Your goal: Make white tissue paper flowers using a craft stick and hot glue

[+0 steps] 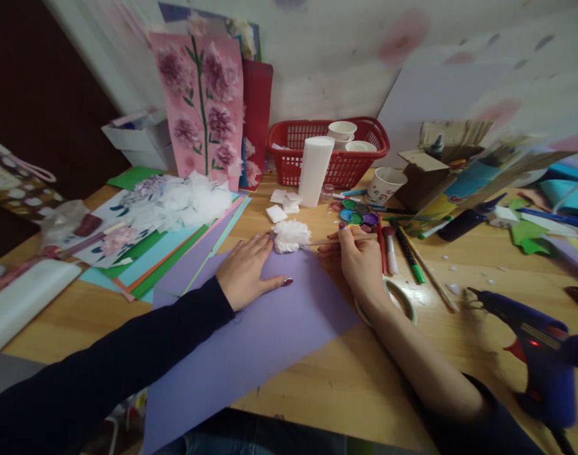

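Observation:
A ruffled white tissue-paper flower (292, 236) sits at the far edge of a purple paper sheet (251, 341). My left hand (251, 268) lies flat on the sheet with its fingers stretched out, the fingertips at the flower's left side. On the other side, my right hand (357, 259) is closed around a thin paintbrush (323, 242). The brush points left, its tip at the right side of the flower; whether it touches is too small to tell. Just beyond that hand lies a paint palette (357, 215) with several round colour wells.
A red basket (329, 158) holding paper cups stands by the wall, a white roll (316, 170) before it. Coloured papers (165, 265) and white tissue (189, 199) lie left. A tape roll (405, 300), markers (410, 254) and a glue gun (530, 341) with a lit red light are right.

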Motion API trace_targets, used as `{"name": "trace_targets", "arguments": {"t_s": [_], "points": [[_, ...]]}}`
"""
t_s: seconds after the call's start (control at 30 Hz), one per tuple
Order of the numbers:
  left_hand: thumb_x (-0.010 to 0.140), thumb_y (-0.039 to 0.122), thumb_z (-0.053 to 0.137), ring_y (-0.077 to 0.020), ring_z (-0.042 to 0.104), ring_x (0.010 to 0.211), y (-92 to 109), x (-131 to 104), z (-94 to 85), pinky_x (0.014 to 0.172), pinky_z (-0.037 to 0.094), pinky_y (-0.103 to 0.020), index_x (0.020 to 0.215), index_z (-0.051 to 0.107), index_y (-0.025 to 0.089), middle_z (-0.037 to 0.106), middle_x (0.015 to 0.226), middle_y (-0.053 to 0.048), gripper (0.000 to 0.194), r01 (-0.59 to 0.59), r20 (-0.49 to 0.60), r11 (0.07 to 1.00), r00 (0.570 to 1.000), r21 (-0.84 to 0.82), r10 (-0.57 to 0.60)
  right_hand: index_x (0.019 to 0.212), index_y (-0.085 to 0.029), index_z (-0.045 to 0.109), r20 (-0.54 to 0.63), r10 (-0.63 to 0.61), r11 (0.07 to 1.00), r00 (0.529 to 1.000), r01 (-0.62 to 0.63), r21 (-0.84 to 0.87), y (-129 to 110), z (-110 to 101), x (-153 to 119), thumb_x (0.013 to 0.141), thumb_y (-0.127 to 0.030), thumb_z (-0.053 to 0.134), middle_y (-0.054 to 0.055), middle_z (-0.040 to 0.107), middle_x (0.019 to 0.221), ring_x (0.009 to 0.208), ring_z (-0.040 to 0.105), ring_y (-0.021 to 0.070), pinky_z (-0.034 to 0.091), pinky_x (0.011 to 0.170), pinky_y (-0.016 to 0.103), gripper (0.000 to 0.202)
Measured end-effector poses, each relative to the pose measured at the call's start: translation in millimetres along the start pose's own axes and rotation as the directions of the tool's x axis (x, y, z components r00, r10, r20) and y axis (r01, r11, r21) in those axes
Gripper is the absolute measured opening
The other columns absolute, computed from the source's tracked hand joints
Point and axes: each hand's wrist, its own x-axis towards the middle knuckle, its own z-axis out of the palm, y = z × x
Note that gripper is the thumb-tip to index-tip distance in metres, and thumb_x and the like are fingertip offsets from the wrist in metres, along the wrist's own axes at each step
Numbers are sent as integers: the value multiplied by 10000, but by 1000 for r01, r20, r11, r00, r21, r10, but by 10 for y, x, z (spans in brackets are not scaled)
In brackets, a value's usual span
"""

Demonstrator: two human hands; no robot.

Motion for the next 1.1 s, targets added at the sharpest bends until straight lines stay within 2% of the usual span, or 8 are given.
{"name": "trace_targets", "arguments": {"t_s": [0.27,0.37,0.53,0.73,0.9,1.0,1.1], "points": [[834,686,500,-315,286,1457,-27,-1,30,1187,244,-510,1467,358,63,312,1561,-173,899,-5,-13,1000,1000,-11,5,728,-201,595,13,92,994,996,-93,63,-3,34,-7,891,-441,505,50,701,576,485,667,210,526,428,287,304],[836,686,496,-314,283,1458,-31,-6,23,1187,247,-501,1465,366,74,316,1561,-169,887,0,-10,1000,1000,-2,0,724,-193,593,2,58,997,998,-58,51,9,30,4,899,-428,482,41,687,556,476,661,198,528,445,279,313],[834,683,498,-309,282,1459,-18,-6,8,1192,247,-484,1469,357,67,323,1557,-179,896,10,1,1000,1000,10,-10,738,-186,591,-84,-9,998,996,14,53,27,-11,15,899,-454,470,28,671,537,467,650,188,542,502,289,335],[835,668,508,-319,284,1456,-27,-7,16,1190,248,-503,1469,350,48,329,1548,-196,901,2,-5,1000,1000,7,-2,714,-189,590,-25,34,999,999,-33,32,-24,-1,-4,913,-431,452,40,676,541,484,665,194,538,497,282,343],[836,669,503,-326,298,1449,-35,-4,15,1179,263,-520,1465,366,70,336,1547,-190,879,-19,-27,1000,999,-4,19,681,-199,573,15,-24,998,1000,24,-60,-42,25,-19,922,-412,461,58,698,569,524,686,200,524,491,266,341],[835,667,509,-323,298,1449,-26,-10,6,1183,261,-516,1465,361,61,338,1545,-194,887,-13,-23,1000,1000,-2,13,680,-204,554,46,-40,998,998,43,-53,-43,10,-16,918,-429,474,47,695,564,512,679,192,511,475,256,337],[832,666,515,-319,303,1447,-17,-21,-7,1182,269,-508,1471,348,60,335,1543,-207,896,3,-24,1000,1000,-11,-4,716,-196,564,-21,-62,998,998,62,2,-68,-36,-13,922,-450,453,33,677,537,492,666,183,515,497,256,345]]}}
